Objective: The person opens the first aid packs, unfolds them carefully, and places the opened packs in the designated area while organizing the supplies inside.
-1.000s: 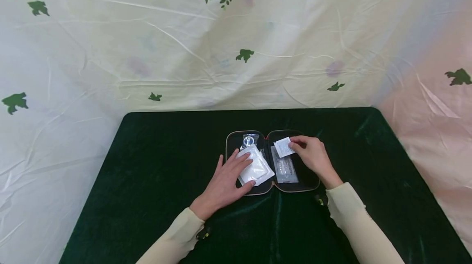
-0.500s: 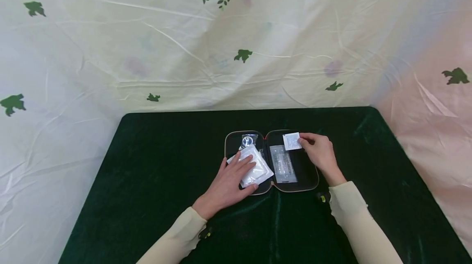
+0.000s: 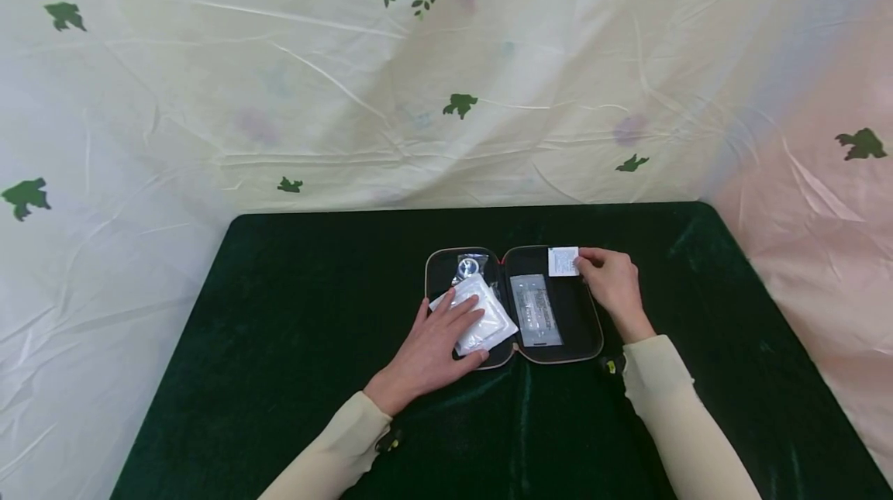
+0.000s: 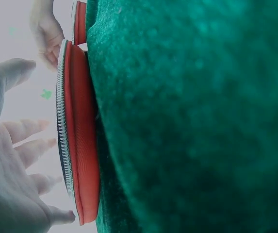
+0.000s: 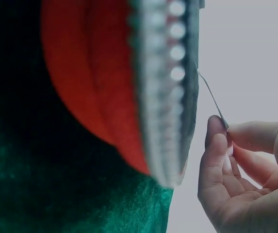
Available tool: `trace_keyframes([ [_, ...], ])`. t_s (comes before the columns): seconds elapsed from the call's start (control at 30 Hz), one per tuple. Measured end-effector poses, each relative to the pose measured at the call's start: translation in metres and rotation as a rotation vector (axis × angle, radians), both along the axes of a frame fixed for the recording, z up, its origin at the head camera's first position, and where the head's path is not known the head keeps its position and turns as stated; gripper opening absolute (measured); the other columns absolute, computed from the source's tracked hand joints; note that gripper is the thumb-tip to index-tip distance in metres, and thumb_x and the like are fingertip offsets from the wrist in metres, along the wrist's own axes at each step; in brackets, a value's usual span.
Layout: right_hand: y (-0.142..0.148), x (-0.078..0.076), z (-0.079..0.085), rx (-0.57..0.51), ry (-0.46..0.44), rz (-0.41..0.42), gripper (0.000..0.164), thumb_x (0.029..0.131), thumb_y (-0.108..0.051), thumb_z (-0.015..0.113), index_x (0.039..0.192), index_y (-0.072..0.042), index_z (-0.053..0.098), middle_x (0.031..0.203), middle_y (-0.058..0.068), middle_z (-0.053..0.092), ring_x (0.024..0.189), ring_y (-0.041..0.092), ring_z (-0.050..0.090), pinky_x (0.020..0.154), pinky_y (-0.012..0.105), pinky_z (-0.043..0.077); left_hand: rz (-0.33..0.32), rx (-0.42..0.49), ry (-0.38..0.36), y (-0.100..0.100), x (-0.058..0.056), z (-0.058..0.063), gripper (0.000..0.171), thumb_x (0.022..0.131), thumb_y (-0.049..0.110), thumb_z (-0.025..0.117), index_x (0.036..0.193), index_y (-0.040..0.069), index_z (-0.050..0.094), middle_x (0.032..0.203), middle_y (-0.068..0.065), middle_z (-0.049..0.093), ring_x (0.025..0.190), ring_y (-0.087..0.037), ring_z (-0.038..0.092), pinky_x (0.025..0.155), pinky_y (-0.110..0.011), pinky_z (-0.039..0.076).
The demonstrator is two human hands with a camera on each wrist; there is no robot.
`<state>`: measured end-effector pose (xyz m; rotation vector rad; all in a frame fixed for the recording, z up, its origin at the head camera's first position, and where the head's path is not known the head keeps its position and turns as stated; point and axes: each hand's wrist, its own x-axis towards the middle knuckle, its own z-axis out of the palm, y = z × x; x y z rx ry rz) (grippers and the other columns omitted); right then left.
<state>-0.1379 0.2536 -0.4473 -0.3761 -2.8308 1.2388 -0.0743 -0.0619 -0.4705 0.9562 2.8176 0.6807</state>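
An unzipped red case [image 4: 83, 141] with a black lining lies spread on the table, its two halves side by side. My right hand [image 3: 615, 287] pinches a small white printed sachet [image 3: 562, 261] by its right edge, over the far part of the right half. The right wrist view shows that sachet [image 5: 211, 94] edge-on between thumb and fingertips. With fingers spread, my left hand [image 3: 434, 341] rests on white square packets [image 3: 488, 322] in the left half. A clear packet with a round ring-like item [image 3: 469, 267] sits behind them. One long clear packet [image 3: 536, 310] lies in the right half.
Dark green velvet cloth [image 3: 328, 283] covers the table. A pale curtain [image 3: 391, 136] with green bird shapes hangs behind it. The case's metal zipper [image 4: 63, 126] runs along its raised rim.
My right hand has carried the sachet right and away from me, off the long clear packet to the right half's far edge. My left hand has stayed nearly still on the white packets.
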Motion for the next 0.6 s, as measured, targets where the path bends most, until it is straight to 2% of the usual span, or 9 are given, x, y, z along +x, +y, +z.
trace_keyframes([
  [0.3,0.0032,-0.0049,-0.0031,0.006,0.025,-0.007,0.035,0.099,-0.019,0.055,0.126,0.001,0.062,0.116,0.021,0.063,0.086,0.028,0.065,0.079,0.043,0.055,-0.004,-0.009,-0.008,0.0001,-0.0002,0.0004,0.067,0.092,0.064,0.045,0.147,0.026,0.042,0.158,0.007,0.024,0.147,-0.023,0.008,0.113,-0.059,0.007],
  [0.6,-0.0006,-0.0080,-0.0006,-0.020,-0.031,0.006,0.035,0.099,-0.015,0.055,0.127,0.005,0.059,0.119,0.024,0.061,0.089,0.029,0.067,0.081,0.041,0.055,-0.023,-0.034,-0.003,-0.0007,-0.0001,0.0016,0.066,0.092,0.060,0.051,0.147,0.026,0.042,0.158,0.005,0.023,0.147,-0.025,0.008,0.113,-0.060,0.007],
])
